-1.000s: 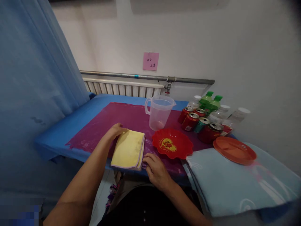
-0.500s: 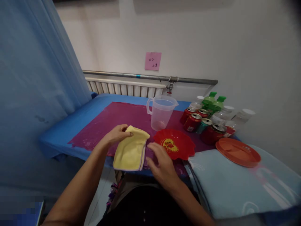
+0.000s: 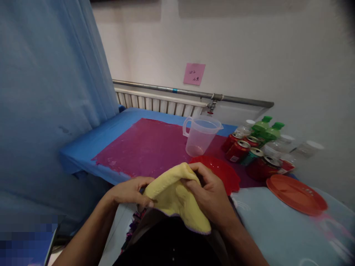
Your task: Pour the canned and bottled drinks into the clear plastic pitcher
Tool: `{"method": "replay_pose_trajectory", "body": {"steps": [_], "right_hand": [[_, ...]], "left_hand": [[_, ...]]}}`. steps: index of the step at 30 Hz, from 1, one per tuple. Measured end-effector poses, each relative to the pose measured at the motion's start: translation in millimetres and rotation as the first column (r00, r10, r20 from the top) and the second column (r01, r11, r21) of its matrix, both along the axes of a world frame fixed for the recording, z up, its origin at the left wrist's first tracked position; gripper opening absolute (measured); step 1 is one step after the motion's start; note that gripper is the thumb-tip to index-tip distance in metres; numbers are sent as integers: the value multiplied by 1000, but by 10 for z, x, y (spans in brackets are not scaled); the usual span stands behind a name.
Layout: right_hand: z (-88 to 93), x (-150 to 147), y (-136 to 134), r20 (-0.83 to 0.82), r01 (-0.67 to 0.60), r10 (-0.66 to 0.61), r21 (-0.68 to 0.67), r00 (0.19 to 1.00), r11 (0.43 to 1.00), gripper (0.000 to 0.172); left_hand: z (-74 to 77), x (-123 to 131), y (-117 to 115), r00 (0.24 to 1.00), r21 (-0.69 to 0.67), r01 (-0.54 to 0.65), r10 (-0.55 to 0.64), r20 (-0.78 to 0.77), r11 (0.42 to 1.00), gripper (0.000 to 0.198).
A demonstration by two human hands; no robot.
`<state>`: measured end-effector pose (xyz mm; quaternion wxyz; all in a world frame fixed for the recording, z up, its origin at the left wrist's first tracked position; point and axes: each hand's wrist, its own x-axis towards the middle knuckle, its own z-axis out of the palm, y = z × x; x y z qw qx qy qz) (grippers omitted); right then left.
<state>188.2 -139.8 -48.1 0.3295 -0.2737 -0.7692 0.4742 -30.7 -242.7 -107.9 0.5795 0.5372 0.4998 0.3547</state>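
Note:
A yellow cloth (image 3: pixel 174 192) with a purple edge is held up between both hands in front of my body, bunched and hanging loosely. My left hand (image 3: pixel 135 192) pinches its left corner between thumb and fingers. On the other side my right hand (image 3: pixel 210 188) grips the upper right part, the thumb lying over the fabric. Just beyond the right hand is a red scalloped plate (image 3: pixel 227 175), partly covered by that hand. Behind the plate stands a clear plastic measuring jug (image 3: pixel 201 136), its handle to the left.
Several drink cans (image 3: pixel 238 150) and plastic bottles (image 3: pixel 273 131) crowd the right side near the wall. An orange plate (image 3: pixel 296 195) rests on a light blue folded blanket (image 3: pixel 266 225). A purple plastic sheet (image 3: pixel 144 147) covers part of the blue table (image 3: pixel 80 147); a blue curtain (image 3: pixel 50 92) hangs left.
My right hand has closed on the cloth, having been open beside it. The cloth has moved nearer my body and gone from a flat fold to a bunched shape. The view has shifted left.

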Motion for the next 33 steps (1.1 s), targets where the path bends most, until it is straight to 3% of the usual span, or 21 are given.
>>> {"method": "replay_pose_trajectory", "body": {"steps": [2,4,7,10,12,14,17,20,23,26,29,33], "right_hand": [[-88,-76,19,-31,11,-14,-111,999,994,11],[-182,-180,55,-54,16,-29,-226,998,974,14],[-318,-381,140,-123,27,-75,-354,990,935,22],[-505,-600,278,-208,29,-121,-399,971,916,32],[-696,-703,389,-227,34,-135,-398,965,917,39],[-923,-731,481,-157,103,-165,-343,974,934,50],[-1214,-643,515,28,232,-230,-77,973,970,57],[-1313,-538,403,121,111,-144,244,982,963,45],[-1272,-520,248,202,-61,-24,406,979,912,38],[-1234,-539,172,291,-158,24,446,956,881,32],[-1218,-552,175,278,-171,50,432,959,885,27],[-1165,-592,162,215,-211,129,423,968,881,27]], "left_hand": [[-197,-101,-148,978,-83,-167,176,115,982,39],[-240,-211,-241,899,-116,-387,403,174,915,38],[-30,-427,-195,738,-60,-656,656,157,752,47],[214,-674,66,652,-7,-757,756,67,653,56],[229,-812,280,624,-2,-782,782,-10,624,56],[112,-909,447,562,-5,-825,820,-108,565,56],[-150,-977,523,461,-4,-880,851,-251,476,58],[-300,-974,442,447,18,-880,841,-305,475,59],[-304,-919,362,462,65,-862,833,-303,502,62],[-260,-843,354,517,96,-826,815,-263,555,59],[-217,-813,376,569,121,-790,792,-221,601,58],[-183,-910,358,568,185,-766,783,-253,615,65]]}}
